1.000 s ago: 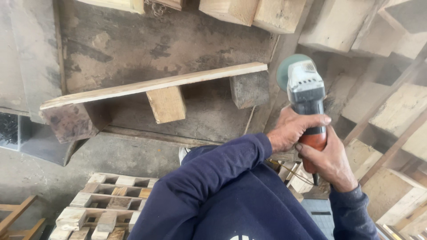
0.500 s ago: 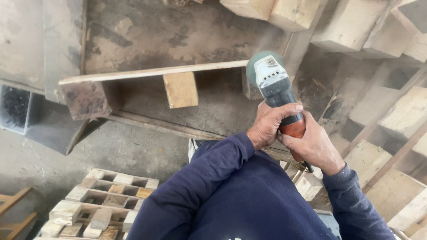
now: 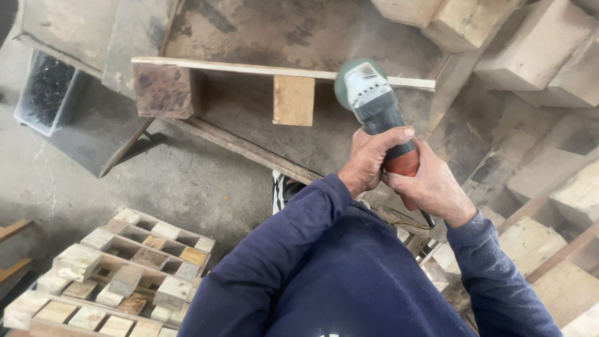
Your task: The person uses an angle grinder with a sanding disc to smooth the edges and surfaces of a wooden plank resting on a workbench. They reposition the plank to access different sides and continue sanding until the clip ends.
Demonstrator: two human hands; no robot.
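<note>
Workshop with grey concrete floor (image 3: 187,181); stacked pallet pieces (image 3: 118,274) at 8 o'clock. Left hand (image 3: 369,159), arm bent, fingers clamped around the angle grinder (image 3: 374,106) body. Right hand (image 3: 430,187) grips its rear. The grinder's head meets the thin plank (image 3: 249,67) at 12 o'clock.

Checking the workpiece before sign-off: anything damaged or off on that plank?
The left block under the plank looks dark and stained, unlike the pale middle block. Both hands grip the angle grinder.
</note>
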